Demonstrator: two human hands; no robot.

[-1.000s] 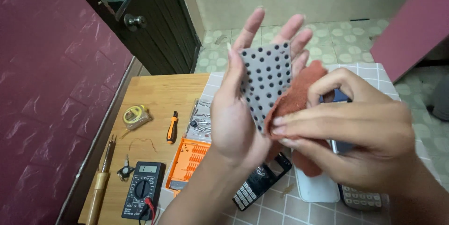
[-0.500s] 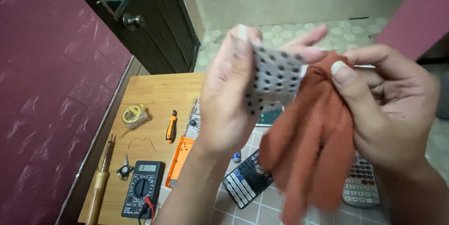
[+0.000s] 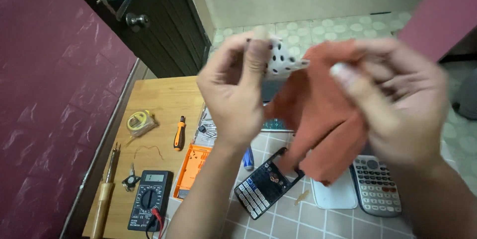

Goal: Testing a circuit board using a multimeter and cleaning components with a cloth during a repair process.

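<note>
Glove (image 3: pixel 325 119): rust-orange knit fabric, hung limp in mid-air, right of centre.
Palm side (image 3: pixel 280 60): white with black dots, bunched at upper left.

A single camera sits on the person's head and looks steeply down and forward over both raised hands, which fill the middle of the view at close range and blur slightly; the left hand (image 3: pixel 233 82) and right hand (image 3: pixel 397 102) come in from the lower edge with their forearms. Beyond and below them the counter (image 3: pixel 159 100) lies farther off, seen almost from above, with the multimeter (image 3: pixel 150 204) near the bottom edge. The view faces a dark door (image 3: pixel 159 25) and a tiled floor (image 3: pixel 318 33) at the top, with a purple wall (image 3: pixel 49 80) running along the left side. No second view shares the scene
</note>
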